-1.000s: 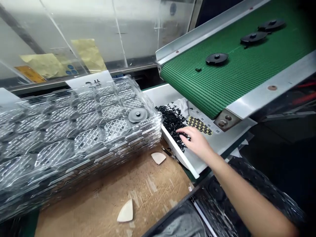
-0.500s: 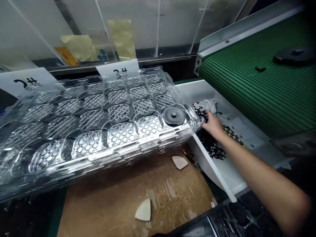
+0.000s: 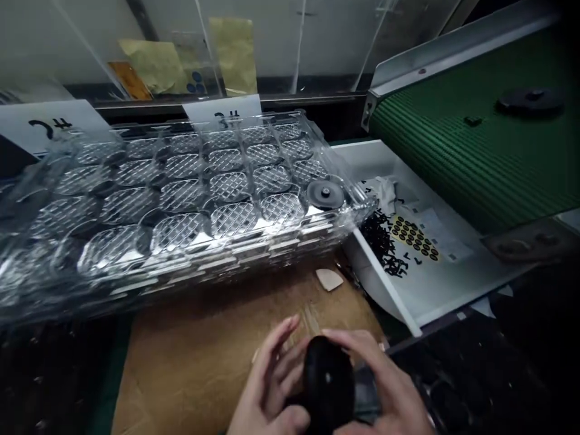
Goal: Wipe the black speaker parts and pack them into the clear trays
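Low in the head view, my right hand (image 3: 385,380) grips a dark rounded part (image 3: 328,383) between fingers and thumb. My left hand (image 3: 274,380) is at the part's left side, fingers curved and raised, its thumb near the part's lower edge; whether it bears on the part is blurred. Both hands are above the brown board (image 3: 194,362). Beyond them lies a stack of clear plastic trays (image 3: 235,217), with one black round disc (image 3: 325,194) in the front right pocket.
On the right, a white bin (image 3: 435,302) holds small black pieces (image 3: 380,241) and a yellow sheet of black ovals (image 3: 414,235). Above it, a green ribbed conveyor (image 3: 475,163) carries another disc (image 3: 530,101). A pale wedge (image 3: 329,279) lies on the board.
My right hand has left the tray stack's right corner and come down to the front, now with the dark part. My left hand has come into view beside it. The view has shifted slightly.
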`<state>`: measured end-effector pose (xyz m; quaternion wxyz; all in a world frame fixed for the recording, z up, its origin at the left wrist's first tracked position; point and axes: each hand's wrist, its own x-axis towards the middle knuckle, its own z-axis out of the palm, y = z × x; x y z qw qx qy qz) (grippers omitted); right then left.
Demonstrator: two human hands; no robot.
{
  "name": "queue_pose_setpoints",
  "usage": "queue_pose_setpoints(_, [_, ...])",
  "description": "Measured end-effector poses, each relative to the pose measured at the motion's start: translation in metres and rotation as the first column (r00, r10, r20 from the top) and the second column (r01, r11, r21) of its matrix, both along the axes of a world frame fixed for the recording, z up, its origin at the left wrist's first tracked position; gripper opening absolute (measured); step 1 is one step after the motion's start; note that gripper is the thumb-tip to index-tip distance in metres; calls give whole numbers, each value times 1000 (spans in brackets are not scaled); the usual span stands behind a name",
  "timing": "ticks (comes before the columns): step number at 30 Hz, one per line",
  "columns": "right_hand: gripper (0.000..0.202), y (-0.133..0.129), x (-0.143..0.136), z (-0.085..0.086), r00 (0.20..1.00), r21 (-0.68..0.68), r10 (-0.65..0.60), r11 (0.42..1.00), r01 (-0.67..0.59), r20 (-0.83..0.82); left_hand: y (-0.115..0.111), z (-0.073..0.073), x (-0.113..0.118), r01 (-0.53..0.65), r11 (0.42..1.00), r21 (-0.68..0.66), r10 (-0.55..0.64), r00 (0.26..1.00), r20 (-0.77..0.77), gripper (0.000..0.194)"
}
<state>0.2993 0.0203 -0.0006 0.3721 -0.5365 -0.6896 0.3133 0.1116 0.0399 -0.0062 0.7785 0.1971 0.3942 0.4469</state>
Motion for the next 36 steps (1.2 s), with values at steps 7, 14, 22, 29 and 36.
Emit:
queue_pose_setpoints(7, [75,7,-59,12,983,50,178,982,-180,43,-22,-2,-34,-3,994,-110,1,1000,-13,68])
queue_pose_setpoints(14, [32,-1,-81,22,927,-9,321,944,-329,-192,-40,2,-65,-17,973,-231,56,985,164,64])
queue_pose_setpoints(22, [19,2,-104,31,869,-219,329,878,-426,-371,-46,1,-85,49,971,-232,11,968,249,63])
queue_pose_setpoints(29, [11,5,-112,34,872,-277,401,836,-474,-281,-53,1,-91,8,982,-191,22,987,156,70])
queue_pose_setpoints(36, [8,-14,-104,14,922,-332,174,896,-294,-346,-49,3,-90,-83,984,-160,117,969,216,63])
